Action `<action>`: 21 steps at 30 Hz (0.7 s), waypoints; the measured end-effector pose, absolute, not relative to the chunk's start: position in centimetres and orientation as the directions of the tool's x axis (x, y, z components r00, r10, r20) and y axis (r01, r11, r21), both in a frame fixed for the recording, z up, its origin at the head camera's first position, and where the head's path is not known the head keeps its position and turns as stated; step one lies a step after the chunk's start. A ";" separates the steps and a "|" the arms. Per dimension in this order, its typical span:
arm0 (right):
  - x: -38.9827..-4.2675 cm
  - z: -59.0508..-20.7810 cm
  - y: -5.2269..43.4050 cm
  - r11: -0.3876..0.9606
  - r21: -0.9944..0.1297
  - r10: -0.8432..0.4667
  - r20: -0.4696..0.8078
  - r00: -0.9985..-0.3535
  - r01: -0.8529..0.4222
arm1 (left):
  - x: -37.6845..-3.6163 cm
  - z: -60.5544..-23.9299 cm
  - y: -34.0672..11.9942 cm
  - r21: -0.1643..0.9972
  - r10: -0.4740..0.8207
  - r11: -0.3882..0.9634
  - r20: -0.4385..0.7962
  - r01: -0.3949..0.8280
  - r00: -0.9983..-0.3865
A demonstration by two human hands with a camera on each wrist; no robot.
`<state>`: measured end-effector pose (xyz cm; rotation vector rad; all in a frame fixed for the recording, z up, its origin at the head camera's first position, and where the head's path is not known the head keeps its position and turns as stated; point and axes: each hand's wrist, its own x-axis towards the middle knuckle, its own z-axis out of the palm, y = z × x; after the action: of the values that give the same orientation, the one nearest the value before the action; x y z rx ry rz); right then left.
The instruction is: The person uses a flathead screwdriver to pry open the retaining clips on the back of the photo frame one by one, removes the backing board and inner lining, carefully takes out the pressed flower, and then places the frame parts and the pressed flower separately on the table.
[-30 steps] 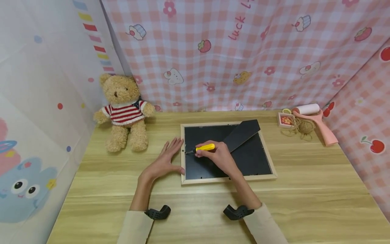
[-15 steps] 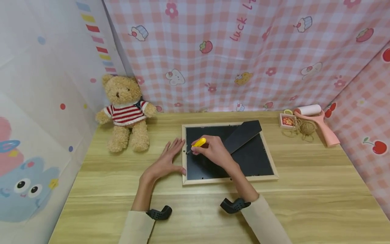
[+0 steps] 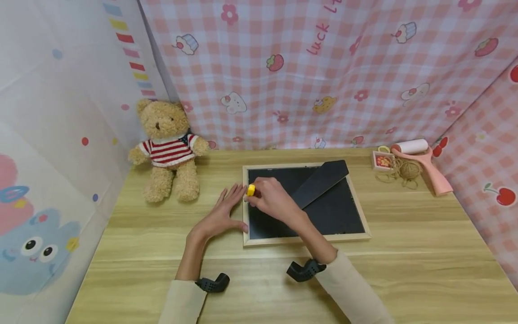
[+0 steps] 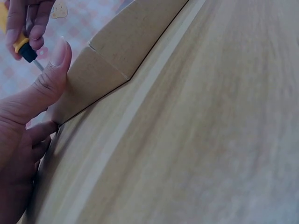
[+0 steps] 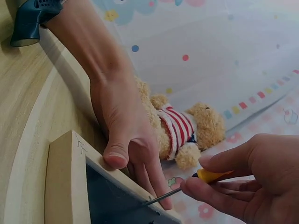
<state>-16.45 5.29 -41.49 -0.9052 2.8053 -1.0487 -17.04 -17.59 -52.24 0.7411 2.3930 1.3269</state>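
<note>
A picture frame [image 3: 332, 237] lies face down, showing its black backing [image 3: 332, 220] and a black stand leg [image 3: 323, 182] slanting across it. My right hand [image 3: 272, 195] pinches a yellow-handled screwdriver [image 3: 251, 190] over the frame's left side. In the right wrist view, the screwdriver's metal shaft [image 5: 166, 196] slants down to where the wooden rim meets the backing, its tip right at that inner edge. My left hand [image 3: 221, 215] lies with spread fingers against the left rim, thumb [image 5: 116, 156] on the wood. Part of the rim is hidden by both hands.
A teddy bear [image 3: 167, 148] in a striped shirt sits at the back left. At the back right are a twine ball [image 3: 409, 170], a small framed box [image 3: 382, 160], a pink Y-shaped handle [image 3: 437, 175] and a white roll [image 3: 412, 146]. Patterned cloths [image 3: 299, 108] stand behind.
My right hand has moved left to the frame's left rim. The screwdriver has tipped from nearly flat to steeper, its handle end now facing up. My left hand has stayed in place.
</note>
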 end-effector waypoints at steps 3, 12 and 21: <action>-16.6 -41.2 4.8 0.628 -0.570 -0.534 0.180 -0.826 -0.530 | -17.2 -52.9 -17.7 0.859 0.560 0.435 -0.023 0.269 -0.828; -16.9 -40.9 3.7 0.630 -0.497 -0.586 0.199 -0.785 -0.596 | -17.2 -52.8 -17.8 0.875 0.564 0.403 -0.006 0.269 -0.826; -17.0 -40.7 4.7 0.624 -0.542 -0.577 0.167 -0.800 -0.563 | -17.2 -52.7 -17.7 0.867 0.563 0.422 -0.023 0.264 -0.826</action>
<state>-17.01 4.73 -40.71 -0.9864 2.8106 -0.9251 -17.16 -17.68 -52.74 0.7143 2.3709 1.3618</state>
